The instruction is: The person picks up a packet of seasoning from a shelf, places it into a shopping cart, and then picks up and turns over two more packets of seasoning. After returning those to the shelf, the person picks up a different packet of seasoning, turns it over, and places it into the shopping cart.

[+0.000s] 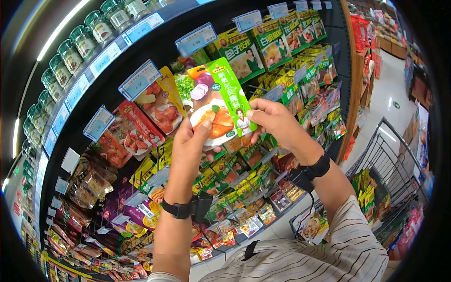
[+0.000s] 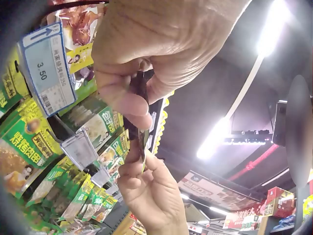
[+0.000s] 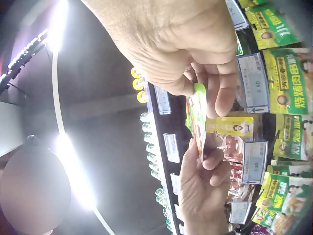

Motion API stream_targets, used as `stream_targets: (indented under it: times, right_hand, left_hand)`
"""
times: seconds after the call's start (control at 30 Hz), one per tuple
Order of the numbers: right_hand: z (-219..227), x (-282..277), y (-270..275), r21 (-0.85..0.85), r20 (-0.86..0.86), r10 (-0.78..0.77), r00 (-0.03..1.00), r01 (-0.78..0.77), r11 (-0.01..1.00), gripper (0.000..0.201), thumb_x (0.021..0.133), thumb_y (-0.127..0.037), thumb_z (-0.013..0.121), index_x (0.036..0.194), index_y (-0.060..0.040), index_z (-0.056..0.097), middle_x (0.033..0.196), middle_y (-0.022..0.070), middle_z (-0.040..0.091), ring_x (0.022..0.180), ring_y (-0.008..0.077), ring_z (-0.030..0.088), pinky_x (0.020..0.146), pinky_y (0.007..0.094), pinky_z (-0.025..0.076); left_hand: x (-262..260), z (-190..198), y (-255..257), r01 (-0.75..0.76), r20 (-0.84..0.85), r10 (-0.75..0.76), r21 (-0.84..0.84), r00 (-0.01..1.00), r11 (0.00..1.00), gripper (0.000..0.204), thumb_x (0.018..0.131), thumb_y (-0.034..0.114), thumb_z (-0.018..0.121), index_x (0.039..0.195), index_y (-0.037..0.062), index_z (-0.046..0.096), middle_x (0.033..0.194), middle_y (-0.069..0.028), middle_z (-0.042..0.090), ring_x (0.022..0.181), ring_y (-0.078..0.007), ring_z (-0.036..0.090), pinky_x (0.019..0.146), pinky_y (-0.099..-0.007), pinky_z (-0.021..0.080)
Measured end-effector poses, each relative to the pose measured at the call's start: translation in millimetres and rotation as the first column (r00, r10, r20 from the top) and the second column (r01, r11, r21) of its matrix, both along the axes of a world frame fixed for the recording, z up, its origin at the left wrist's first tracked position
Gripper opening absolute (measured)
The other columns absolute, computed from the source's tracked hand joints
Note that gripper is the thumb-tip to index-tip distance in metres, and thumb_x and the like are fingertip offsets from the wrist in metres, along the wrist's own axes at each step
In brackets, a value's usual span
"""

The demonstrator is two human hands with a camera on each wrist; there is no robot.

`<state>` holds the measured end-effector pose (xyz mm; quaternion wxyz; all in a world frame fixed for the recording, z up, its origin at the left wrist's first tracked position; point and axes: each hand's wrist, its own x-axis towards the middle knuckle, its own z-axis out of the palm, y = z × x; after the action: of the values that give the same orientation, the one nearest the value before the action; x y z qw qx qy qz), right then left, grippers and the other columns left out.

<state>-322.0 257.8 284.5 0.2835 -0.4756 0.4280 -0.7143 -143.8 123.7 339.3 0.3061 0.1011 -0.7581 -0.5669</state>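
In the head view, a flat green-and-white seasoning packet [image 1: 220,101], printed with a cooked dish and vegetables, is held up before the shelf, its front facing the camera. My left hand [image 1: 187,145] pinches its lower left edge, thumb on the front. At the lower right edge, my right hand [image 1: 277,122] grips it between thumb and fingers. From the right wrist, the packet shows nearly edge-on between the right hand [image 3: 181,49] and left hand [image 3: 205,191]. The left wrist view has the left hand [image 2: 161,54] above the right hand [image 2: 154,196], the packet a thin edge between them.
Behind the packet hang rows of seasoning packets [image 1: 237,54], with price tags [image 1: 140,81] jutting out in front. Glass jars [image 1: 97,28] line the upper shelf. A wire shopping cart [image 1: 383,160] holding packets stands at right, beside the aisle floor [image 1: 392,89].
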Motion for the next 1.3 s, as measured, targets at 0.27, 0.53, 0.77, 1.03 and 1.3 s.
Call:
stream_targets:
  times: [0.27,0.53,0.77,1.03,1.3]
  right_hand:
    - [63.3,-30.8,-23.8,-0.347,-0.154,-0.292,0.944,0.225,0.910,0.042,0.099,-0.024,0.057,0.131,0.0023,0.051,0.123,0.0124,0.060,0.112,0.0178,0.060,0.093,0.0314,0.050]
    - [122.7,-52.1,-49.9,-0.403,-0.093,-0.081,0.992,0.037,0.915,0.058,0.093,-0.026,0.063,0.136,0.0085,0.042,0.123,0.0179,0.060,0.111,0.0255,0.061,0.091,0.0369,0.051]
    - [138.1,-49.4,-34.9,-0.481,-0.148,-0.083,0.985,0.001,0.877,0.050,0.095,-0.023,0.058,0.136,0.0034,0.046,0.115,0.0195,0.064,0.104,0.0273,0.066,0.086,0.0376,0.054]
    - [152.8,-47.2,-30.8,-0.449,-0.260,-0.221,0.940,0.085,0.889,0.040,0.098,-0.025,0.054,0.129,-0.0010,0.058,0.115,0.0163,0.066,0.104,0.0255,0.067,0.087,0.0362,0.055]
    - [150.6,-47.2,-31.0,-0.430,-0.289,-0.227,0.930,0.085,0.899,0.046,0.098,-0.032,0.057,0.132,-0.0018,0.057,0.119,0.0178,0.065,0.108,0.0251,0.065,0.090,0.0351,0.053]
  left_hand:
    - [8.1,11.2,-9.9,-0.033,-0.057,0.032,-0.015,0.998,0.999,0.031,0.099,0.028,0.056,0.119,0.0032,0.054,0.087,-0.0055,0.069,0.056,-0.0076,0.061,0.041,-0.0200,0.043]
    - [12.8,9.8,-9.7,-0.075,-0.044,0.071,-0.089,0.997,0.993,0.030,0.099,0.028,0.056,0.117,0.0044,0.054,0.086,-0.0043,0.068,0.058,-0.0065,0.060,0.042,-0.0190,0.041]
    - [10.3,12.5,-8.4,-0.086,-0.039,0.081,-0.155,0.996,0.984,0.032,0.099,0.027,0.055,0.122,0.0044,0.055,0.086,-0.0028,0.067,0.058,-0.0058,0.059,0.044,-0.0194,0.041]
    - [-16.8,21.9,-13.1,-0.049,-0.061,0.039,-0.163,0.997,0.985,0.032,0.100,0.029,0.055,0.123,0.0072,0.055,0.091,-0.0020,0.067,0.061,-0.0061,0.060,0.047,-0.0188,0.042]
    - [-37.7,25.9,-19.1,-0.058,-0.081,0.048,-0.138,0.996,0.989,0.031,0.100,0.030,0.056,0.122,0.0080,0.056,0.092,-0.0017,0.068,0.061,-0.0066,0.060,0.046,-0.0186,0.042]
